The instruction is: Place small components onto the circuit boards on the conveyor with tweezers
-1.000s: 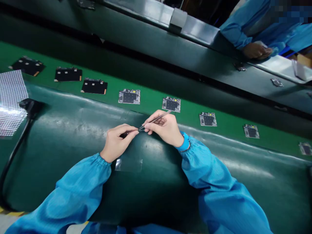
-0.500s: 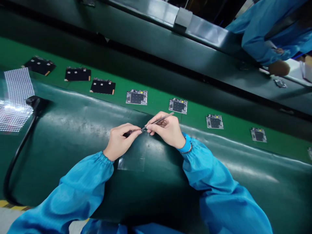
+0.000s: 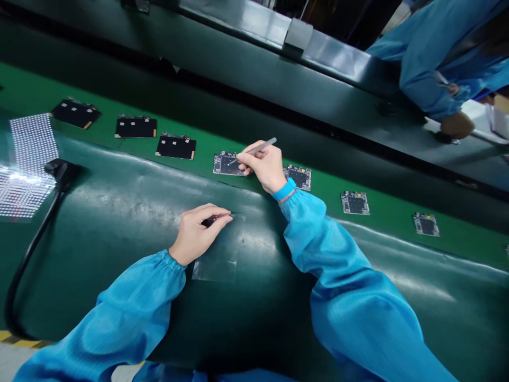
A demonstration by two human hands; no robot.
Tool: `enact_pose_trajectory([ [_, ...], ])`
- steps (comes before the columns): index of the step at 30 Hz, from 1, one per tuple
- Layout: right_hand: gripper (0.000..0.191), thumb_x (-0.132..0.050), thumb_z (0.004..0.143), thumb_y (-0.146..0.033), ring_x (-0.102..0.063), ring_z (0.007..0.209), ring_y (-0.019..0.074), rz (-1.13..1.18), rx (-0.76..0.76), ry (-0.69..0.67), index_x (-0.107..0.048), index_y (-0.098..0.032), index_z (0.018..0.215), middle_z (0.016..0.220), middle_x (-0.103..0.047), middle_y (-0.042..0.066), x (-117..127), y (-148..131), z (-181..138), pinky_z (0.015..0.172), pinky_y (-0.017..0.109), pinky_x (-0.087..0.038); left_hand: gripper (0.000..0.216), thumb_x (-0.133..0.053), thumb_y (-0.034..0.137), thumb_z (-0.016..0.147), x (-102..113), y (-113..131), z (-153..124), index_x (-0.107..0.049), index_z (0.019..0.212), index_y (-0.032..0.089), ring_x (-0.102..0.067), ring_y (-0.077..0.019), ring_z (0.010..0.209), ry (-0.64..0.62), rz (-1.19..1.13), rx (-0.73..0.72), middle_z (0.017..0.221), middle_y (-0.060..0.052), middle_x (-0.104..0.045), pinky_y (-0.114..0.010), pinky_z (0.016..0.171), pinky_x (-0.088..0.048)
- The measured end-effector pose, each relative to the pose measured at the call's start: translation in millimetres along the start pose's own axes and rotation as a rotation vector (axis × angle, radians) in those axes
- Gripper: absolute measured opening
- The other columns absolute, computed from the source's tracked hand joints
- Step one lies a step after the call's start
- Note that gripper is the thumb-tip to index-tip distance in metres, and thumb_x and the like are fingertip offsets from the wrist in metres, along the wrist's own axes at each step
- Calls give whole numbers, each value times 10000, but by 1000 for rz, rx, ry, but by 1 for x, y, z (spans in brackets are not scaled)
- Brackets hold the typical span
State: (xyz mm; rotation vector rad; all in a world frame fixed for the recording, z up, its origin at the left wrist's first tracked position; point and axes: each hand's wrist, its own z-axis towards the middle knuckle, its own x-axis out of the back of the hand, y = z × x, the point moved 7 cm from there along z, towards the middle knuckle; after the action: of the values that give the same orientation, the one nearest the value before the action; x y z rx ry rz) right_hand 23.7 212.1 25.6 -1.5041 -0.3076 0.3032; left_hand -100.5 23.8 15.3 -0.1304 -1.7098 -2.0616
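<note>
My right hand (image 3: 263,165) is closed round a pair of metal tweezers (image 3: 260,146), held slanted like a pen. Their tips reach over a circuit board (image 3: 224,166) with a dark square, whose right part my fingers hide. Lower down, my left hand (image 3: 199,229) is closed in a pinch above the green mat. A thin clear film (image 3: 239,218) sticks out from its fingertips, and something dark shows between fingers and palm, too hidden to name. Another circuit board (image 3: 301,177) lies just right of my right hand, partly covered by the wrist.
Further right are circuit boards (image 3: 355,203); to the left, several boards with black covers (image 3: 136,127). A clear plastic piece (image 3: 214,270) lies on the mat. At left are a dotted sheet (image 3: 34,143) and a black plug (image 3: 63,171) with its cable. A co-worker's blue sleeve (image 3: 421,79) shows across the line.
My right hand has moved up and away from my left fingertips to the circuit board, tweezers still held. The boards on the green strip have shifted slightly right. My left hand stays put.
</note>
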Motion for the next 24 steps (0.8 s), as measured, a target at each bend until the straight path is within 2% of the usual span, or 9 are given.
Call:
enact_pose_trajectory([
  [3,287,-857,782,-227,-687,557,132,7,-46,48,-580,-169,829,645,-667,-17,-3,17,27,432,192,-544,103,-747,302,887,-1,0,0,-798,862,217,-726,-159,750,-4,1,1,870,-35,-791,-272,687,-578],
  [6,262,-824,807,-156,-693,547,141,2,-100,75,-564,-167,834,642,-671,-11,-3,28,38,408,193,-536,98,-746,293,889,0,1,0,-795,860,213,-722,-153,737,-3,2,-8,864,-34,-787,-265,674,-569],
  [14,258,-824,822,-164,-682,551,118,-45,-154,83,-566,-169,826,651,-688,-8,2,32,39,399,161,-519,91,-749,293,890,0,2,0,-795,870,217,-720,-151,742,-4,11,-3,873,-29,-786,-264,686,-578],
  [24,249,-824,813,-135,-673,526,125,-56,-137,71,-578,-170,812,596,-661,-24,12,38,36,398,162,-510,66,-749,270,890,0,-2,-2,-799,884,226,-713,-139,747,-6,11,-8,886,-21,-786,-249,686,-567],
])
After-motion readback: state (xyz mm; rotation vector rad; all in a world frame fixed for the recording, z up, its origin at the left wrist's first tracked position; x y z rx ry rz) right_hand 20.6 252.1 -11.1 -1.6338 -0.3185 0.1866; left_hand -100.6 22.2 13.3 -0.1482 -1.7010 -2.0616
